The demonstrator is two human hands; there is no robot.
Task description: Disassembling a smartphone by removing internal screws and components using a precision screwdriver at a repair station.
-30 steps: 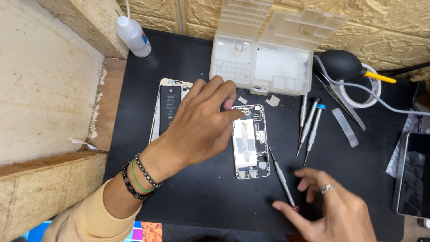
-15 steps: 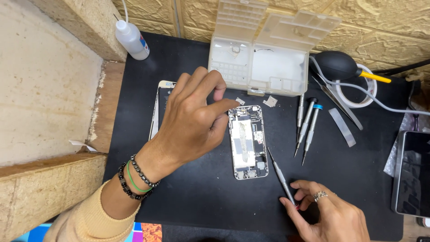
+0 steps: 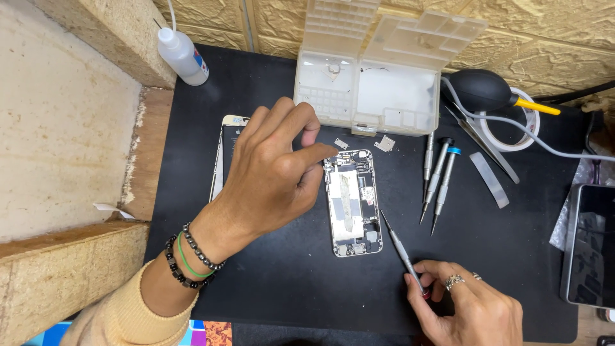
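An opened phone body (image 3: pixel 352 202) lies face up on the black mat (image 3: pixel 282 282), its inner parts showing. My left hand (image 3: pixel 272 173) hovers just left of it, the thumb touching the phone's upper left edge and the fingers curled toward the top. Under that hand lies the detached screen panel (image 3: pixel 221 160). At the lower right, my right hand (image 3: pixel 464 307) grips the red end of a thin screwdriver (image 3: pixel 400 247), whose tip points up toward the phone's right side.
An open clear parts box (image 3: pixel 368 83) stands behind the phone, two small metal plates (image 3: pixel 384 143) before it. Two more screwdrivers (image 3: pixel 439 179), tweezers, a plastic pry strip, a black air blower (image 3: pixel 483 90) and tape lie right. A squeeze bottle (image 3: pixel 182 54) stands at back left, a tablet (image 3: pixel 589 247) far right.
My left hand has slid left off the phone, uncovering it. My right hand has closed on the screwdriver's end near the mat's front edge.
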